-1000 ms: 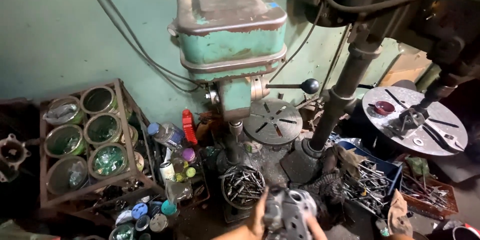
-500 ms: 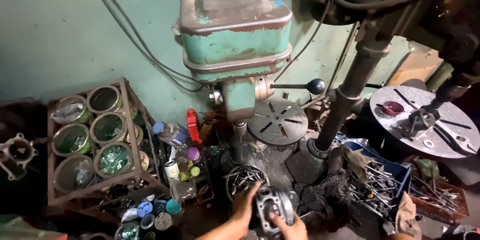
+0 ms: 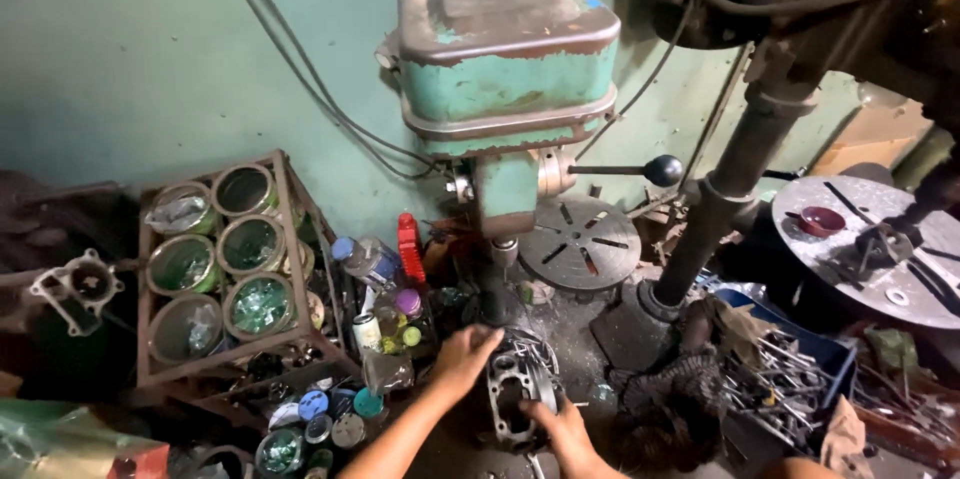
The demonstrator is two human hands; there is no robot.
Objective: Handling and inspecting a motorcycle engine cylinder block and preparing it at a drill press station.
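A grey metal engine casting (image 3: 517, 391) with round openings stands on the dirty floor below a green drill press (image 3: 505, 79). My left hand (image 3: 462, 359) grips its upper left edge. My right hand (image 3: 562, 429) holds its lower right side. Just behind the casting rises the drill press spindle (image 3: 497, 284), and the round slotted table (image 3: 583, 243) of the press sits to the right of it.
A metal crate of round tins (image 3: 215, 264) stands at left, with bottles and small cans (image 3: 380, 299) beside it. At right are a dark steel column (image 3: 725, 189), a round metal plate with tools (image 3: 885, 249) and a blue bin of scrap metal (image 3: 785, 374).
The view has shifted down and closer. Both hands have reached further up around the casting, and it now stands nearer the foot of the drill press.
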